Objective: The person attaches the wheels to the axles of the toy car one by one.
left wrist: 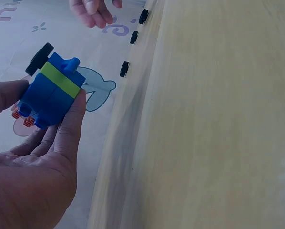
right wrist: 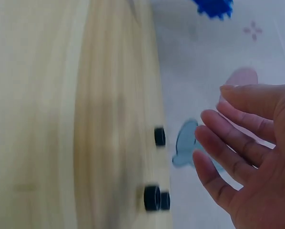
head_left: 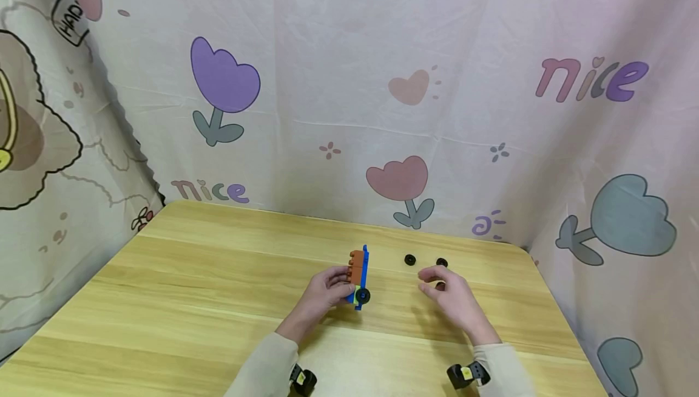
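- The left hand (head_left: 326,292) grips a little block car (head_left: 357,275), holding it just above the wooden table (head_left: 191,288). If the fingers slip, I think the car could drop and break apart.
- The car is blue with a green stripe, orange blocks and one black wheel (head_left: 364,295).
- The right hand (head_left: 448,297) is open, near the loose black wheels (head_left: 410,259). A bump could send them rolling off.
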`<state>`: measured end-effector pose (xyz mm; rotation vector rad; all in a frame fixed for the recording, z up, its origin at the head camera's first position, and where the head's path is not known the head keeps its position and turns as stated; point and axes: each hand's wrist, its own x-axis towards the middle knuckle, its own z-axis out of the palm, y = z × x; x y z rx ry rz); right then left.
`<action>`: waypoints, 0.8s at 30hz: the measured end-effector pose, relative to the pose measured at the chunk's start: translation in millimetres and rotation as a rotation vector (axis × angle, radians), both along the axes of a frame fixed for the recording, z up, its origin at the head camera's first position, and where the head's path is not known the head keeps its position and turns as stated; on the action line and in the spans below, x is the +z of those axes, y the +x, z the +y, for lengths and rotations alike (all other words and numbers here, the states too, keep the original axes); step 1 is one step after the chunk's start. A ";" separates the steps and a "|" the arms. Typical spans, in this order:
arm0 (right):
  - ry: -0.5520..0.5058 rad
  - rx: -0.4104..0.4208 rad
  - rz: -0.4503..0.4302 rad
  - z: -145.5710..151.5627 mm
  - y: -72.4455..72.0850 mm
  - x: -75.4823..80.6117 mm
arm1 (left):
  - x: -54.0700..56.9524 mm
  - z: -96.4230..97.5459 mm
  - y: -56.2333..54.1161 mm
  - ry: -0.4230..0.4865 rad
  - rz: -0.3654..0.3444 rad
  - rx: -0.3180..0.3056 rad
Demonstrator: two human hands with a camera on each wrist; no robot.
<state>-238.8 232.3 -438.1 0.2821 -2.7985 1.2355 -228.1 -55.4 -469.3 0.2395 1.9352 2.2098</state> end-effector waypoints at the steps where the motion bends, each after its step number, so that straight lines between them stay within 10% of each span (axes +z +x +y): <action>1: 0.011 -0.007 -0.004 5.1 -1.3 -0.4 | 0.1 -0.1 0.0 0.002 -0.003 0.000; 24: 0.233 -0.004 -0.039 49.4 -29.3 -25.6 | -1.6 -1.8 1.0 -0.007 -0.023 -0.014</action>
